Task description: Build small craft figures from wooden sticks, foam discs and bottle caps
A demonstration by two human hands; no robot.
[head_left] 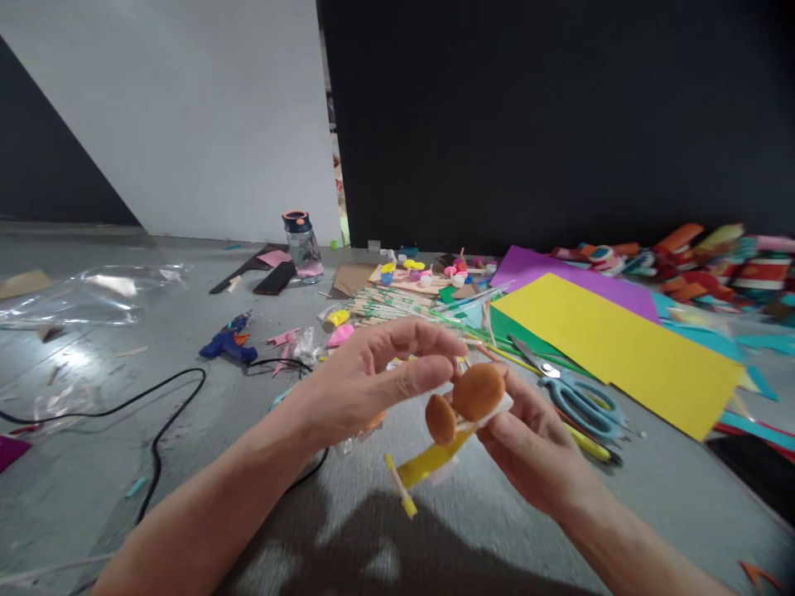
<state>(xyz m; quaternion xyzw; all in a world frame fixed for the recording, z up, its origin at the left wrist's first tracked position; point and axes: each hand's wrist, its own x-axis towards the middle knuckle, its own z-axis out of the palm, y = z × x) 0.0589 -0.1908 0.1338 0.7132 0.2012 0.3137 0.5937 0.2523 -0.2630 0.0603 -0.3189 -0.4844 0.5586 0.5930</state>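
Near the middle of the head view, my right hand (534, 439) holds a small handmade craft piece with two orange-brown round discs (479, 391) and a white part at its side. A yellow strip (431, 461) slants down to the left from beneath the discs, ending in a thin stick with yellow tips (401, 487). My left hand (378, 377) is at the upper left of the discs, its fingers curved and the thumb apart from them. Whether its fingertips touch the piece is unclear.
Blue scissors (580, 401) and a yellow sheet (614, 348) lie to the right. At left are a blue glue gun (229, 343) and its black cable (180, 414). A bottle (304, 252) stands behind, near bundled sticks (391, 305).
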